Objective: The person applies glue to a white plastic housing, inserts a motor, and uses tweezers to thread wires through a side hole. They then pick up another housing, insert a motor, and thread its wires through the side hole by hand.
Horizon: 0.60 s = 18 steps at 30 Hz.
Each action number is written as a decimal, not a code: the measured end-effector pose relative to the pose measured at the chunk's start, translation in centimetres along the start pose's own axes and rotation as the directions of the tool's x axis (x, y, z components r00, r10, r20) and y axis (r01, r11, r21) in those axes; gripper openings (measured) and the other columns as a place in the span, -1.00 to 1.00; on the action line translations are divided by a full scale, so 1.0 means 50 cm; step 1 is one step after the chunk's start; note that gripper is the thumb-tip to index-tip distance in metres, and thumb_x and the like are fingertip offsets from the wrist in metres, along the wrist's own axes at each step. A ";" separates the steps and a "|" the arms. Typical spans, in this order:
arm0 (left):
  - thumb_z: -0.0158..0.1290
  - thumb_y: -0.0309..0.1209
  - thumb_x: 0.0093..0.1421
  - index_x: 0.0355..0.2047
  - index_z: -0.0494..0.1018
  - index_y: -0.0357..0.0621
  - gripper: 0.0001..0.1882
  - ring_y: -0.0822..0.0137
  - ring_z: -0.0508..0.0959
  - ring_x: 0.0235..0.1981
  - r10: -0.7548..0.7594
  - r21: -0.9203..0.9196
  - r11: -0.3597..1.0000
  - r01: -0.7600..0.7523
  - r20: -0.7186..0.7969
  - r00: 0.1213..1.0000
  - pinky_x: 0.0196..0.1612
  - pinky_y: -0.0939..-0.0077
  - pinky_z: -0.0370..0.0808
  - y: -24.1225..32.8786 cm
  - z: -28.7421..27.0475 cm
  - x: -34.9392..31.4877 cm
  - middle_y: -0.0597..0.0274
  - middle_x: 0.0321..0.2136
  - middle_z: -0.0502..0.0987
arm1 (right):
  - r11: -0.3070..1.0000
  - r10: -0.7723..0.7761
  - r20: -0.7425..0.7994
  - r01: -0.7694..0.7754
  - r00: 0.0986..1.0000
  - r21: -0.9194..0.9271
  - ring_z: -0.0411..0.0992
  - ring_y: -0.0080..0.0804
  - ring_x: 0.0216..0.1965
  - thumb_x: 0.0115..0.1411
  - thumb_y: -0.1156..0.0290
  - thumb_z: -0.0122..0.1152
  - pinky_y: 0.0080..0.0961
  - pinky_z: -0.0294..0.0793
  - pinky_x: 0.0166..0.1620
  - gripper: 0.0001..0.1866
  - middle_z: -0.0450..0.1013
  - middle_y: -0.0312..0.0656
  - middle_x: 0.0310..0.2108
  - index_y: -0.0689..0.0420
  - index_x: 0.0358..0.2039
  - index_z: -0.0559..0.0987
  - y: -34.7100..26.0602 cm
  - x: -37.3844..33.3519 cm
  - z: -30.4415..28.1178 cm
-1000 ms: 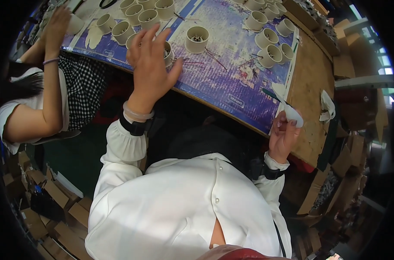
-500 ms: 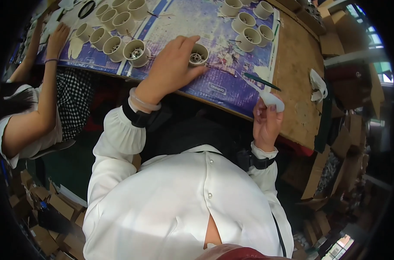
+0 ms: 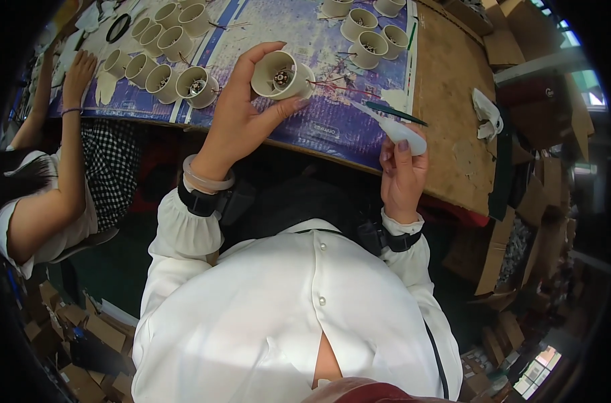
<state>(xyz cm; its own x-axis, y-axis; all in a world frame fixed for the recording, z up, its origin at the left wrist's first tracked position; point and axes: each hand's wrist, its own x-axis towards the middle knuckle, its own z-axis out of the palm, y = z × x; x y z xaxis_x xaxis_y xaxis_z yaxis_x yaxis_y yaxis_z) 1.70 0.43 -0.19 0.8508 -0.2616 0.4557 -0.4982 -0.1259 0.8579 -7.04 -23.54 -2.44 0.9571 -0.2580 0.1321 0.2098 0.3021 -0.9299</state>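
My left hand [image 3: 242, 119] is wrapped round a white cup-shaped housing [image 3: 299, 79], tilted so its mouth faces me. A small metallic part [image 3: 280, 78] shows inside it, and thin red wires [image 3: 342, 87] trail from its far side to the right. My right hand [image 3: 404, 176] grips a small white squeeze bottle [image 3: 404, 139] with a long, thin nozzle. That nozzle points up and left, toward the housing but apart from it. Just beyond the bottle is a slim dark green tool [image 3: 397, 113], whose exact kind I cannot make out.
Several similar white housings [image 3: 197, 87] with wires stand at the left, and more [image 3: 368, 50] at the far right. A black ring [image 3: 118, 29] lies behind the left group. Crumpled white tissue [image 3: 485, 114] rests on the bare brown board [image 3: 453, 87]. A co-worker's hand [image 3: 80, 77] is at the far left.
My left hand has lifted the housing, moved it left and tipped its mouth toward me. My right hand has moved slightly left and up with the squeeze bottle. The whole view has shifted a little.
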 end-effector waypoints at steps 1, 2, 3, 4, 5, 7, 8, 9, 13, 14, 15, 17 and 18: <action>0.30 -0.42 0.03 0.16 0.22 -0.14 -0.29 0.30 0.48 -0.03 0.003 -0.020 1.000 -0.003 -0.013 1.000 0.03 0.45 0.41 0.000 0.000 -0.001 0.16 -0.06 0.45 | 1.000 -0.005 -0.002 0.005 1.000 -0.016 0.24 -0.69 -0.48 0.29 0.29 0.14 -0.79 0.15 -0.50 -0.70 0.40 -0.30 -0.38 0.12 -0.03 0.42 0.000 0.001 0.003; 0.30 -0.42 0.03 0.16 0.22 -0.14 -0.29 0.30 0.48 -0.03 0.003 -0.020 1.000 -0.003 -0.013 1.000 0.03 0.45 0.41 0.001 -0.001 -0.002 0.16 -0.06 0.45 | 0.999 -0.011 -0.004 0.011 1.000 -0.032 0.25 -0.69 -0.48 0.29 0.29 0.15 -0.79 0.15 -0.50 -0.70 0.40 -0.30 -0.38 0.13 -0.03 0.43 0.000 0.001 0.005; 0.29 -0.43 0.04 0.19 0.19 -0.14 -0.28 0.32 0.46 -0.01 -0.006 -0.014 1.000 0.006 -0.002 1.000 0.06 0.45 0.39 0.003 -0.001 -0.003 0.18 -0.04 0.43 | 0.999 -0.016 -0.006 0.016 1.000 -0.049 0.25 -0.69 -0.47 0.28 0.30 0.15 -0.79 0.15 -0.49 -0.70 0.40 -0.30 -0.37 0.13 -0.03 0.43 0.001 0.002 0.006; 0.28 -0.45 0.06 0.21 0.17 -0.14 -0.26 0.34 0.45 0.01 -0.016 -0.009 1.000 0.016 0.008 1.000 0.09 0.46 0.37 0.005 -0.001 -0.005 0.19 -0.02 0.41 | 0.999 -0.015 -0.005 0.015 1.000 -0.050 0.25 -0.69 -0.47 0.28 0.30 0.15 -0.79 0.15 -0.49 -0.70 0.40 -0.30 -0.37 0.13 -0.03 0.43 0.001 0.002 0.006; 0.27 -0.46 0.07 0.23 0.14 -0.15 -0.24 0.35 0.43 0.02 -0.025 -0.005 1.000 0.026 0.019 1.000 0.12 0.47 0.34 0.006 -0.002 -0.007 0.20 0.00 0.39 | 0.997 -0.022 -0.004 0.022 1.000 -0.072 0.25 -0.69 -0.47 0.28 0.30 0.16 -0.79 0.15 -0.49 -0.70 0.40 -0.30 -0.37 0.13 -0.03 0.43 0.002 0.001 0.006; 0.27 -0.46 0.07 0.23 0.14 -0.15 -0.24 0.36 0.43 0.02 -0.027 -0.001 1.000 0.027 0.019 0.999 0.12 0.47 0.34 0.009 -0.004 -0.009 0.20 0.00 0.39 | 0.993 -0.040 0.000 0.039 0.999 -0.113 0.26 -0.70 -0.46 0.27 0.32 0.18 -0.79 0.16 -0.49 -0.69 0.41 -0.29 -0.37 0.13 -0.03 0.43 0.004 0.000 0.007; 0.27 -0.46 0.07 0.23 0.15 -0.15 -0.25 0.36 0.43 0.02 -0.029 0.001 1.000 0.029 0.020 0.999 0.12 0.47 0.34 0.011 -0.005 -0.010 0.20 0.00 0.39 | 0.993 -0.040 0.000 0.040 0.999 -0.113 0.26 -0.70 -0.46 0.27 0.32 0.18 -0.79 0.16 -0.49 -0.69 0.41 -0.29 -0.37 0.13 -0.03 0.43 0.005 0.000 0.007; 0.27 -0.46 0.07 0.23 0.15 -0.15 -0.25 0.36 0.43 0.02 -0.032 0.002 0.999 0.032 0.021 0.999 0.12 0.47 0.34 0.012 -0.006 -0.011 0.20 0.00 0.39 | 0.991 -0.047 0.002 0.047 0.999 -0.125 0.26 -0.69 -0.46 0.26 0.32 0.18 -0.79 0.16 -0.48 -0.69 0.41 -0.29 -0.37 0.13 -0.03 0.43 0.007 -0.001 0.007; 0.28 -0.45 0.07 0.23 0.15 -0.15 -0.25 0.36 0.43 0.01 -0.032 0.006 0.999 0.032 0.019 0.999 0.12 0.47 0.34 0.017 -0.007 -0.012 0.20 0.00 0.40 | 0.986 -0.057 0.003 0.057 0.998 -0.154 0.26 -0.69 -0.46 0.26 0.33 0.19 -0.78 0.18 -0.48 -0.69 0.41 -0.29 -0.36 0.14 -0.04 0.43 0.010 0.000 0.009; 0.28 -0.45 0.07 0.23 0.15 -0.15 -0.25 0.36 0.43 0.01 -0.032 0.006 0.999 0.032 0.019 0.999 0.12 0.47 0.34 0.016 -0.007 -0.012 0.20 0.00 0.40 | 0.986 -0.055 0.000 0.054 0.998 -0.156 0.26 -0.69 -0.46 0.25 0.33 0.19 -0.78 0.18 -0.47 -0.69 0.41 -0.28 -0.36 0.14 -0.04 0.43 0.010 0.001 0.010; 0.29 -0.41 0.05 0.20 0.17 -0.14 -0.25 0.34 0.45 0.00 -0.022 0.007 1.000 0.022 0.006 1.000 0.09 0.46 0.36 0.014 -0.008 -0.011 0.18 -0.02 0.42 | 0.986 -0.054 -0.003 0.052 0.999 -0.158 0.26 -0.69 -0.46 0.25 0.33 0.20 -0.78 0.18 -0.47 -0.69 0.41 -0.28 -0.36 0.14 -0.04 0.43 0.010 0.001 0.011; 0.32 -0.34 0.02 0.16 0.21 -0.13 -0.26 0.28 0.50 -0.04 -0.002 0.007 1.000 0.003 -0.022 1.000 0.03 0.44 0.41 0.011 -0.006 -0.012 0.14 -0.05 0.45 | 0.986 -0.052 0.000 0.051 0.999 -0.157 0.26 -0.69 -0.46 0.25 0.33 0.20 -0.78 0.19 -0.47 -0.69 0.42 -0.28 -0.36 0.14 -0.04 0.43 0.010 0.001 0.010; 0.32 -0.34 0.02 0.16 0.21 -0.13 -0.26 0.28 0.50 -0.04 -0.003 0.006 1.000 0.003 -0.022 1.000 0.03 0.44 0.41 0.012 -0.005 -0.012 0.14 -0.05 0.45 | 0.987 -0.051 0.003 0.051 0.999 -0.154 0.26 -0.69 -0.46 0.25 0.32 0.20 -0.78 0.19 -0.47 -0.69 0.42 -0.28 -0.36 0.14 -0.04 0.43 0.010 0.001 0.009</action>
<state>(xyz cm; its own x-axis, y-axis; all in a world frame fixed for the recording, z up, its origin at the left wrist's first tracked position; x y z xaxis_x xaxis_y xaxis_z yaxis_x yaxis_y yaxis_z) 0.94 0.77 0.10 0.8558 -0.2400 0.4583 -0.4966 -0.1327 0.8578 -6.80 -23.00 -2.74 0.9457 -0.2706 0.1803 0.2247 0.1432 -0.9638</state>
